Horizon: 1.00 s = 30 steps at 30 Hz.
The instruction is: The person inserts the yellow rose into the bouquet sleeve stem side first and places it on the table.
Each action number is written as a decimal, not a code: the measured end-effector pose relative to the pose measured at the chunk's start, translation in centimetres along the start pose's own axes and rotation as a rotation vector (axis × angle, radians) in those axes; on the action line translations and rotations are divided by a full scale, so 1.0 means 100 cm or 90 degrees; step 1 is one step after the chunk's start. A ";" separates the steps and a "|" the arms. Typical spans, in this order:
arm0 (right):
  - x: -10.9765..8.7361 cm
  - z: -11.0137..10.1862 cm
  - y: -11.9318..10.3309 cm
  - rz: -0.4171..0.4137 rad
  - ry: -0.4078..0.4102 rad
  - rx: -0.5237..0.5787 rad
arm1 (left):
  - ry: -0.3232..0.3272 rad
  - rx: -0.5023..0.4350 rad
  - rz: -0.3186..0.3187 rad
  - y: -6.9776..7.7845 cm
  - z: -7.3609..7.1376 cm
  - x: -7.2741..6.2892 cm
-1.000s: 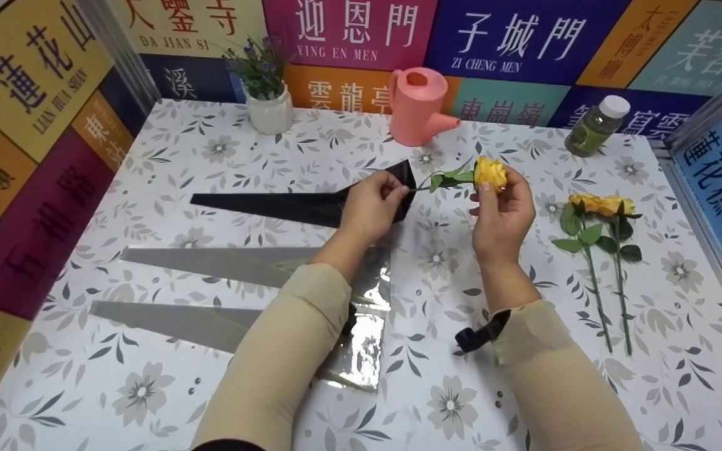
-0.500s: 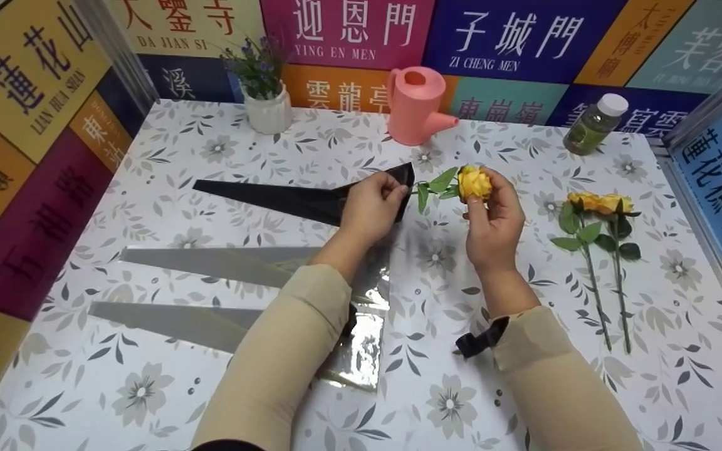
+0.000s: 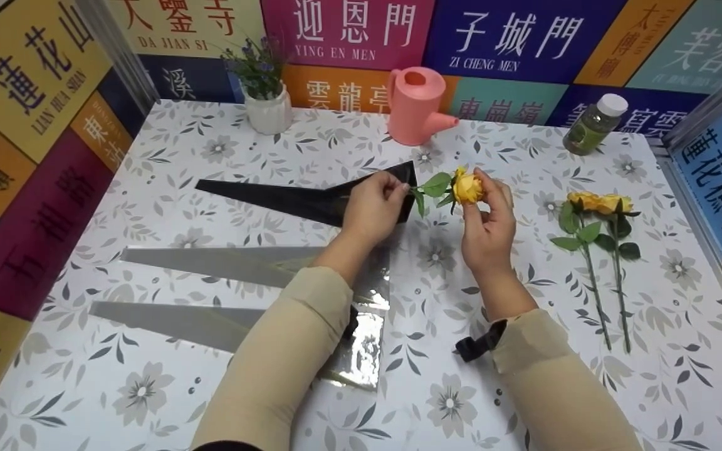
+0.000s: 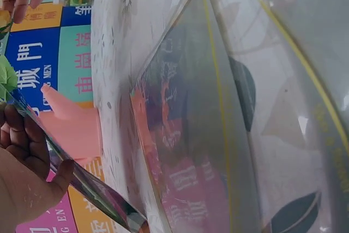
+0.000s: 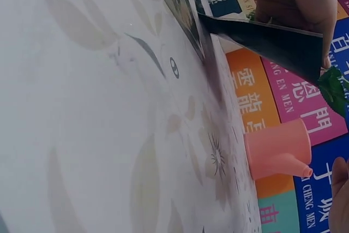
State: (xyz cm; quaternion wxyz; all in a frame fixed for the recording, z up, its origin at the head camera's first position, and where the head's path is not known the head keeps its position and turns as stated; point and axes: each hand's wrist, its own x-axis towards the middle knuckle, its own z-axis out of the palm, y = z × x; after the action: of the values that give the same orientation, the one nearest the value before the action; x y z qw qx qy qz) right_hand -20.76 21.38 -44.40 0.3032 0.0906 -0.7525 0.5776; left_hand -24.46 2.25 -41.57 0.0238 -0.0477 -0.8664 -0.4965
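Looking forward and down from the head, over the surface (image 3: 423, 338). In both wrist views, close, low and turned sideways, sharing the pink watering can (image 4: 76, 135).

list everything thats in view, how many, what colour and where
held rose: 1, yellow, in right hand
loose roses: 2, yellow, on right side
flower sleeve: 1, black, in left hand
clear sleeves: at least 2, greyish, centre left
watering can: 1, pink, back centre
potted plant: 1, green-purple, back left
bottle: 1, green with white cap, back right
floral tablecloth: 1, grey-white, underneath
wall panels: many, multicoloured, back and sides
garment sleeves: 2, beige, on forearms
wrist devices: 2, black, at wrists
hands: 2, bare, centre
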 end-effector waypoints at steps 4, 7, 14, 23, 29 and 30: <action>-0.002 0.002 0.000 0.006 0.011 -0.003 | 0.003 -0.001 0.005 0.000 0.000 -0.001; -0.005 0.004 -0.001 0.017 0.030 0.007 | -0.003 -0.002 0.001 -0.001 0.001 -0.002; -0.010 0.008 0.000 0.008 0.049 0.005 | -0.004 0.005 0.011 -0.001 0.001 -0.004; -0.014 0.014 0.003 0.003 0.033 -0.003 | 0.002 0.019 0.022 0.002 0.001 -0.006; -0.014 0.015 0.001 0.006 0.019 -0.011 | 0.004 0.019 0.022 0.002 0.002 -0.007; -0.014 0.015 0.001 0.004 0.016 -0.014 | 0.005 0.018 0.022 0.002 0.002 -0.007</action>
State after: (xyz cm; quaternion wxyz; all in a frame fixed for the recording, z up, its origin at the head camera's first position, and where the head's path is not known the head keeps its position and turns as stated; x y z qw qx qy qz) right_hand -20.24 19.69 -45.48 0.3119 0.0774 -0.7553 0.5711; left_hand -23.78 2.42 -41.57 0.0360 -0.0602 -0.8724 -0.4838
